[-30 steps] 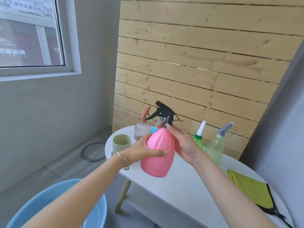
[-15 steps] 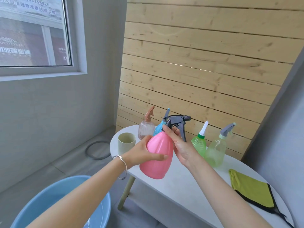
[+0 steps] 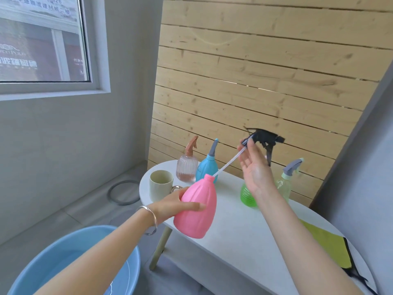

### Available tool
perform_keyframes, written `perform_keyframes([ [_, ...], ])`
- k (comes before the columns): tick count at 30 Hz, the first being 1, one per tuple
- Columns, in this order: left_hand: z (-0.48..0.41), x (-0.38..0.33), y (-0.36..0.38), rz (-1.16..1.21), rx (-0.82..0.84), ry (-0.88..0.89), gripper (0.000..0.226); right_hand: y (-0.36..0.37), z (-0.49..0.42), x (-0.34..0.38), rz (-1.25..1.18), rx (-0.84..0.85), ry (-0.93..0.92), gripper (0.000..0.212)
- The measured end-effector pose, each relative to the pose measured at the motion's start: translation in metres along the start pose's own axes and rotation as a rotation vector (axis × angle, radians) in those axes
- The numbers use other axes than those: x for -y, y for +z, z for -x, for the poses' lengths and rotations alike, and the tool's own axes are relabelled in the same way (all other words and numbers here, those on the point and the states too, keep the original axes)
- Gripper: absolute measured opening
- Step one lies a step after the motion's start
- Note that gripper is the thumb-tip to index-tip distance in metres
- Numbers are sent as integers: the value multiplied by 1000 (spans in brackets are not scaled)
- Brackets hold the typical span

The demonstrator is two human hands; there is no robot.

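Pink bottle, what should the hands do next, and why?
Probably lift the black sprayer head a bit higher with the right hand: its white tube pokes into the neck of the pink bottle, which the left hand holds tilted.

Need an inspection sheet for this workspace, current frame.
Surface: white table, bottles along its far edge.
Job's things: pink bottle held in the air, tilted; black spray head lifted out, its tube reaching to the neck.
Clutter: cup, clear bottle, blue bottle, green bottle, pale green bottle, yellow cloth.
Hands: left hand grips the pink bottle; right hand pinches the spray head.
Cables: nothing seen.
Surroundings: blue basin and grey ring on the floor; window; wood-slat wall.
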State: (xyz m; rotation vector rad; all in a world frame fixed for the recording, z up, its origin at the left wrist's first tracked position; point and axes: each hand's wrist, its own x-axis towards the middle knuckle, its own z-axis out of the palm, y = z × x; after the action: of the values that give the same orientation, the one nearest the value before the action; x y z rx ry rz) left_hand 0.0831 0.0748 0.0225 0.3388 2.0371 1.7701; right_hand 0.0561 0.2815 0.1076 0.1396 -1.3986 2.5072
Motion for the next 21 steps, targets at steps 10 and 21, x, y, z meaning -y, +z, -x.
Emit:
perform_keyframes([
  [10, -14, 27, -3, -21, -215, 13, 91, -69, -19, -61, 1244, 100, -201, 19],
  [21, -11, 49, -8, -16, -230, -19, 80, -112, -4, -153, 1424, 209, -49, 28],
])
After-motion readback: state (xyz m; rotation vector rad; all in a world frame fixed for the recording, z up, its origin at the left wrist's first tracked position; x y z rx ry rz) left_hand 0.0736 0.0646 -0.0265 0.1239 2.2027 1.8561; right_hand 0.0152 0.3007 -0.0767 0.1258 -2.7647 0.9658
